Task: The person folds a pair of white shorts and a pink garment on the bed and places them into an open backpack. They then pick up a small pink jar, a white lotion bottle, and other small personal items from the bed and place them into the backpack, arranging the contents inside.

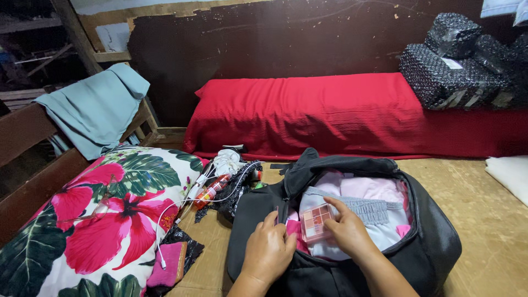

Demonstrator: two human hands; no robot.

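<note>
An open black bag lies on the mat in front of me, filled with folded pink, white and grey clothes. My right hand holds a small clear makeup palette with pink and brown shades, just above the clothes at the bag's opening. My left hand rests on the bag's near-left edge, pressing the black fabric beside the opening, fingers curled.
A floral pillow lies at left, with a white cable, a red tube, a pink pouch and black plastic beside it. A red-covered mattress runs behind, with black wrapped parcels on its right end.
</note>
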